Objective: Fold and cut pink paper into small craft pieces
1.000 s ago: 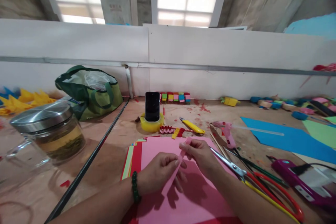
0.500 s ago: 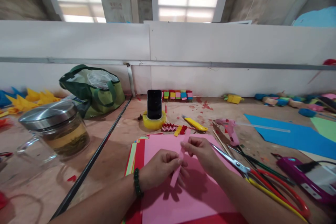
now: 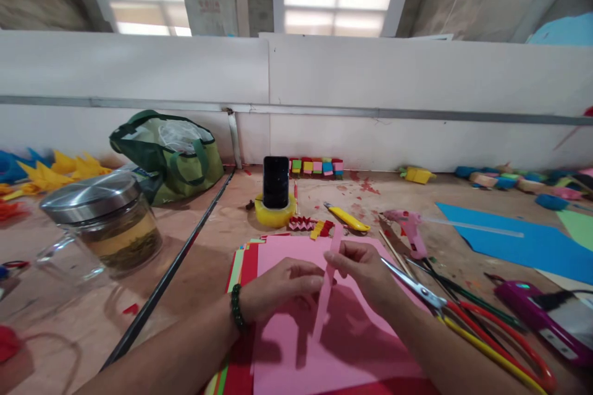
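A narrow pink paper strip (image 3: 325, 296) stands upright on its lower end over a stack of coloured paper, with a pink sheet (image 3: 287, 358) on top. My right hand (image 3: 364, 265) pinches the strip in its upper part between thumb and fingers. My left hand (image 3: 287, 287), a dark green bead bracelet (image 3: 236, 307) on its wrist, has loosened fingers stretched toward the strip. Its thumb tip is at the strip's left edge; some fingertips are hidden behind it. Just beyond the stack lie folded red, pink and yellow paper strips (image 3: 310, 226).
Scissors (image 3: 433, 296) lie beside my right forearm, near a pink glue gun (image 3: 412, 228) and a yellow utility knife (image 3: 347, 217). A phone (image 3: 275, 182) stands in a tape roll (image 3: 273, 213). At left are a glass tea mug (image 3: 125, 237) and a green bag (image 3: 185, 166).
My left hand has eased its grip on the strip and straightened its fingers. The strip has become more upright, still pinched in my right hand. The view has shifted slightly.
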The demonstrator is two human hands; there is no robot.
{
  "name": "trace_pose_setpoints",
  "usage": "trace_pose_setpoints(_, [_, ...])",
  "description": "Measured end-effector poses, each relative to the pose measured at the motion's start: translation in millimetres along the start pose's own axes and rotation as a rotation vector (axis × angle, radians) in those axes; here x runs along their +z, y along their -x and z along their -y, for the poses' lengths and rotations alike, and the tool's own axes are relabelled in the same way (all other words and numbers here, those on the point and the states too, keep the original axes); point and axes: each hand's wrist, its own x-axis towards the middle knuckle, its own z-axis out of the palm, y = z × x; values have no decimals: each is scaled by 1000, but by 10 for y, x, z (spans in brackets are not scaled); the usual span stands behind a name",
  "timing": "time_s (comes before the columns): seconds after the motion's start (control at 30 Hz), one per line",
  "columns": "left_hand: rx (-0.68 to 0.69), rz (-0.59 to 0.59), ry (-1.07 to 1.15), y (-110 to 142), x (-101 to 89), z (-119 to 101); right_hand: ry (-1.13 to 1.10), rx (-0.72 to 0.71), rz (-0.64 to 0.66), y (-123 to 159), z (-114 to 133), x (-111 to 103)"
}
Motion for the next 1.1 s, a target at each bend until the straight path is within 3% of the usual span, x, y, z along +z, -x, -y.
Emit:
trace_pose_setpoints(0.07, [34, -84, -83, -29, 27, 32, 97, -45, 42, 37, -33, 57])
trace_pose_setpoints(0.13, [41, -206, -83, -59, 38, 69, 202, -144, -5, 68, -72, 74])
trace_pose_setpoints(0.23, [46, -347, 88, -90, 18, 93, 461, -470, -61, 110, -113, 52])
trace_pose_setpoints(0.37, [59, -388, 296, -104, -10, 79, 778, -916, 73, 150, -94, 64])
trace_pose_setpoints(0.5, [48, -386, 313, -96, 6, 65, 837, -1068, 121, 167, -35, 92])
trace_pose_setpoints(0.67, [86, -406, 269, -91, -1, 45, 656, -912, 227, 168, -40, 81])
trace_pose_setpoints(0.73, [116, -420, 154, -97, -9, 58, 540, -744, 211, 160, -69, 94])
trace_pose_setpoints(0.87, [205, -390, -154, -106, 3, 101, 279, -275, 84, 126, -115, 137])
trace_pose_setpoints(0.93, [229, -382, -232, -101, 22, 111, 153, -124, 63, 108, -119, 150])
trace_pose_setpoints(1.1, [229, -364, -363, -72, 68, 103, 25, -11, 69, 95, -83, 152])
